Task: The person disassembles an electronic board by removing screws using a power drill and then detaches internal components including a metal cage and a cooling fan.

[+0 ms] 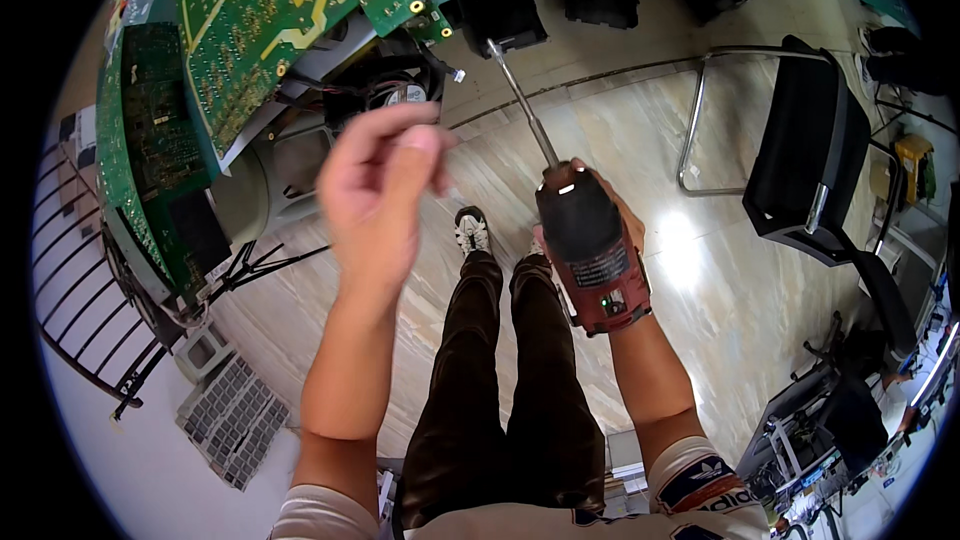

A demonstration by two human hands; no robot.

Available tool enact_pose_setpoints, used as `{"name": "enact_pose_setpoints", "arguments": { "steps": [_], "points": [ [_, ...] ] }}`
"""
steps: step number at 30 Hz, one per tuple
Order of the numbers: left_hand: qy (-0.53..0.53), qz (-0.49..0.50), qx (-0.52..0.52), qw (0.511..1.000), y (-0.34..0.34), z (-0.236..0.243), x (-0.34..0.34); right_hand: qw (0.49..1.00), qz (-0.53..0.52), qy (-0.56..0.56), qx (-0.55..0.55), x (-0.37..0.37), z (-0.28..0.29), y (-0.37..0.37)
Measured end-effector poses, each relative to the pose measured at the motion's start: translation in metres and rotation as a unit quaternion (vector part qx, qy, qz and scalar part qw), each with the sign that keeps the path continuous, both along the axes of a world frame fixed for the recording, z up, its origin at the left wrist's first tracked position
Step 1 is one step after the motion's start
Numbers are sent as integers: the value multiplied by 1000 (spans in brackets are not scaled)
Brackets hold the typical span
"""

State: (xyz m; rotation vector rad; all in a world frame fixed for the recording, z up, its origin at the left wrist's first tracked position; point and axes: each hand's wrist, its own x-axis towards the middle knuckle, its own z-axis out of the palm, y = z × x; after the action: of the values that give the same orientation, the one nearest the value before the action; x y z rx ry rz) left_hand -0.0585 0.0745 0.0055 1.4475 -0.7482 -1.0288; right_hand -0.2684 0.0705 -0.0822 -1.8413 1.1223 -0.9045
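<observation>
My right hand (pixel 628 208) grips a red and black cordless drill (pixel 590 255) from beneath, mostly hidden by its body. The drill's long metal bit (pixel 522 98) points away from me, toward dark objects (pixel 500 10) at the top. My left hand (pixel 380 170) is raised left of the bit, fingers loosely curled and slightly blurred; whatever they hold, if anything, I cannot make out. Beyond it are a large green circuit board (pixel 270 40) with loose wires and connectors along its lower edge, and a second, darker board (pixel 150 120).
A black chair (pixel 790 150) with a chrome frame stands at right, cluttered equipment (pixel 830 410) below it. A black wire rack (pixel 70 280) and a grey keyboard-like panel (pixel 232 420) are at left. My feet (pixel 472 232) stand on the tiled floor (pixel 680 310).
</observation>
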Motion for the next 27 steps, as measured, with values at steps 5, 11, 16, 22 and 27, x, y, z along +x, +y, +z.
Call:
{"name": "enact_pose_setpoints", "arguments": {
  "steps": [5,11,16,22,27],
  "points": [
    [-464,15,-200,863,-9,22,45,991,-18,-110,69,21,-24,-10],
    [-744,-150,-204,618,-70,47,68,980,-14,-163,109,39,-38,-7],
    [-737,-191,-197,617,-79,41,81,979,4,-194,65,50,-43,-10],
    [-734,-199,-227,608,-80,24,81,984,2,-167,69,56,-36,-11],
    [-772,-188,-231,562,-81,25,83,981,0,-173,83,58,-41,-12]
  ]
}}
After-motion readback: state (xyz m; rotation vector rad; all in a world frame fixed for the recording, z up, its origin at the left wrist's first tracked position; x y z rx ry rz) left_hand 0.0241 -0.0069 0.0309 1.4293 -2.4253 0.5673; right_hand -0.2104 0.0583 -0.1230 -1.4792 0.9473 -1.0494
